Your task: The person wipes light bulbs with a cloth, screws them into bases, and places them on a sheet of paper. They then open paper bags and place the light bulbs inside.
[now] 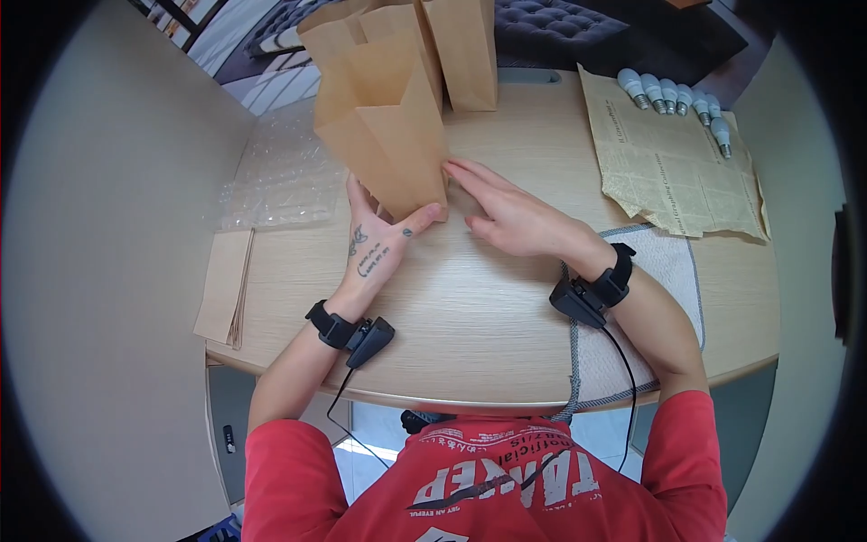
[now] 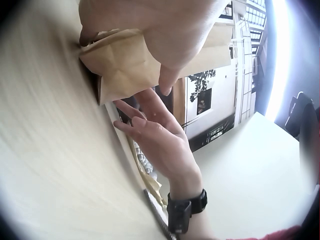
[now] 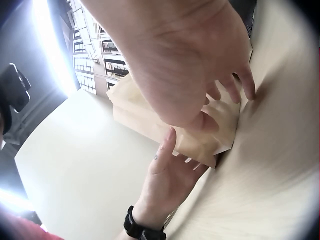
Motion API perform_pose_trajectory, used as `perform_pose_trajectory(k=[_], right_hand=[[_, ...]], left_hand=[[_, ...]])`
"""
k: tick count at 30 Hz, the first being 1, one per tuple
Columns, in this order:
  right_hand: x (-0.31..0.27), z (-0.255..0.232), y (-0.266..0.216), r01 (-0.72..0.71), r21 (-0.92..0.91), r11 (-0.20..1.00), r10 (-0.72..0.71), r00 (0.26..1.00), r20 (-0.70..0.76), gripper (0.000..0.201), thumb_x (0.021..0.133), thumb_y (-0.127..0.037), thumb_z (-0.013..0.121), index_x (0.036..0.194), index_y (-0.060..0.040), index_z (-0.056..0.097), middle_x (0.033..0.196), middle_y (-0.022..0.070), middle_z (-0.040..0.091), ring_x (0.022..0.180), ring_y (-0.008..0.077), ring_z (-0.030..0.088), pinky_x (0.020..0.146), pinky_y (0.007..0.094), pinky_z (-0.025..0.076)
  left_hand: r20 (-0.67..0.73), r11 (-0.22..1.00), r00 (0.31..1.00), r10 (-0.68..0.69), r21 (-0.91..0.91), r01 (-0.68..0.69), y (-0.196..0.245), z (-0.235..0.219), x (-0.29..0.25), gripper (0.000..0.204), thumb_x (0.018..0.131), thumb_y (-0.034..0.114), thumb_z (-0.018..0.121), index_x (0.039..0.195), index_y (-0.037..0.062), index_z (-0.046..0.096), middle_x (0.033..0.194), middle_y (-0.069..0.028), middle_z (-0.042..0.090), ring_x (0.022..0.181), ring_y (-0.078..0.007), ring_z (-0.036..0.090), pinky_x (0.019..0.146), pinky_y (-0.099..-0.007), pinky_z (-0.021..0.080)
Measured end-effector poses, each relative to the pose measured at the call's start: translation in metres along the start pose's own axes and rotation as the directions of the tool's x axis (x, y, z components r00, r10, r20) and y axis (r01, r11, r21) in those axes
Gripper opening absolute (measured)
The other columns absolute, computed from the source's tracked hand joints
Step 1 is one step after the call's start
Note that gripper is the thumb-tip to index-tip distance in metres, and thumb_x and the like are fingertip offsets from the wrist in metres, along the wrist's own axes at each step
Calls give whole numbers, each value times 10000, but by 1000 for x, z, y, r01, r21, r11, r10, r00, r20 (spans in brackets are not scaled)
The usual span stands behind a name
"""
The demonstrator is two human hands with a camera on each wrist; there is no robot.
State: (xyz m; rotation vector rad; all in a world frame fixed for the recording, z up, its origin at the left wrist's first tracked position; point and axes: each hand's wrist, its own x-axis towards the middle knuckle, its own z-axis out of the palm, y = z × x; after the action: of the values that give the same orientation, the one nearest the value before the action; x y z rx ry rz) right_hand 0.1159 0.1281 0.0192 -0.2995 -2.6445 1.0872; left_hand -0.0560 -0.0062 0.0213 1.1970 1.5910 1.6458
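Observation:
An opened brown paper bag (image 1: pixel 388 154) stands tilted on the table in front of me, its mouth facing up and away. My left hand (image 1: pixel 375 248) grips its lower end, the thumb (image 1: pixel 422 219) across the near bottom edge and the fingers along the left side, partly hidden. On the other side, my right hand (image 1: pixel 524 219) has its fingers stretched out, with the tips at the bag's right edge. The left wrist view shows the bag's folded bottom (image 2: pixel 127 67) between both hands.
More paper bags (image 1: pixel 465 54) stand behind. Clear plastic wrap (image 1: pixel 284 172) and flat folded bags (image 1: pixel 224 280) lie at left. Several light bulbs (image 1: pixel 668 95) rest on printed brown paper (image 1: pixel 659 163) at back right. A white cloth (image 1: pixel 623 361) lies under my right forearm.

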Motion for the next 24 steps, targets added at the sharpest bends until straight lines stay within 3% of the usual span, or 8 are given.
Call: perform_pose_trajectory(k=[2, 5, 7, 14, 24], right_hand=[[0, 3, 0, 19, -18, 1000, -19, 999, 39, 760, 821, 10, 483, 1527, 23, 202, 1596, 228, 186, 1476, 349, 220, 1202, 389, 225], [0, 6, 2, 116, -50, 992, -109, 988, 112, 749, 827, 12, 479, 1527, 12, 214, 1595, 227, 192, 1475, 347, 220, 1202, 403, 228], [1, 5, -2, 151, -54, 987, -140, 975, 172, 746, 827, 16, 475, 1528, 3, 220, 1593, 226, 200, 1479, 345, 212, 1203, 407, 226], [-2, 6, 2, 131, -50, 990, -122, 981, 154, 696, 853, -15, 479, 1515, -4, 264, 1585, 223, 222, 1470, 344, 227, 1195, 425, 233], [-3, 4, 2, 77, -72, 994, -66, 987, 146, 660, 859, -48, 487, 1493, -2, 308, 1557, 234, 268, 1453, 362, 254, 1183, 441, 254]], left_hand=[[-26, 1000, 1000, 0, -16, -1, 7, 2, -2, 985, 736, 212, 871, 1423, 8, 195, 1409, -185, 352, 1328, -282, 404, 1073, -392, 402], [-69, 983, 998, 15, 183, -2, 1, -2, 0, 1035, 724, 237, 879, 1431, 8, 160, 1415, -201, 334, 1328, -292, 402, 1072, -409, 403], [-128, 985, 992, -1, 173, 23, 6, -1, 1, 1055, 726, 232, 870, 1441, 3, 129, 1408, -214, 336, 1323, -305, 405, 1068, -415, 405], [-296, 973, 955, 9, 223, 60, -3, -11, 5, 1037, 759, 149, 800, 1484, 38, 67, 1397, -276, 326, 1292, -368, 433, 1031, -431, 438], [-316, 958, 949, 8, 275, 84, -7, -15, 13, 988, 776, 137, 779, 1480, 60, 90, 1309, -266, 434, 1195, -336, 522, 959, -416, 477]])
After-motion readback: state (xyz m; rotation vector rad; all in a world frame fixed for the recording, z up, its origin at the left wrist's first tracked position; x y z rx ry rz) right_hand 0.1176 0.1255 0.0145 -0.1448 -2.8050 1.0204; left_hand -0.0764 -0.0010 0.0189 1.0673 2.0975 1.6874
